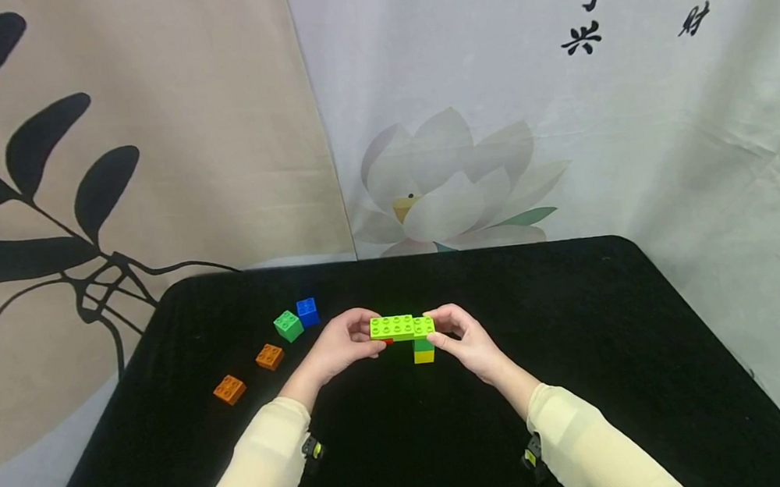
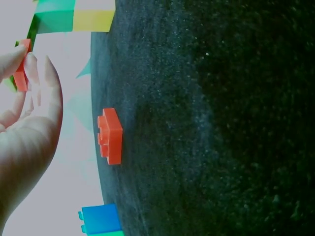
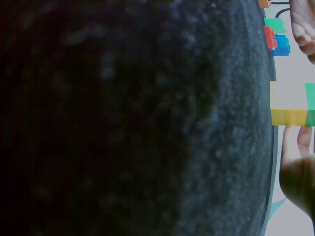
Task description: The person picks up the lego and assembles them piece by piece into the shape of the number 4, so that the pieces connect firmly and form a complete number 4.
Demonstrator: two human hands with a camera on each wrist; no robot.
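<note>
Both hands hold a built piece of toy building bricks over the black table. Its top is a long lime brick [image 1: 391,328] next to a short lime brick [image 1: 423,326]. Below the short one are a green brick [image 1: 423,344] and a yellow brick [image 1: 424,357]. My left hand [image 1: 345,345] pinches the left end, where a red brick [image 2: 20,73] shows under the long lime brick, between thumb and fingers. At the right end, my right hand [image 1: 472,347] grips the short lime brick between thumb and fingers. In the right wrist view its fingers are partly behind the yellow brick.
On the table's left lie two orange bricks [image 1: 229,390], a green block [image 1: 288,326] and a blue block [image 1: 307,312]. Another red brick [image 2: 110,137] rests on the black tabletop [image 1: 543,299] near the blue one. A printed curtain [image 1: 456,49] hangs behind the far edge.
</note>
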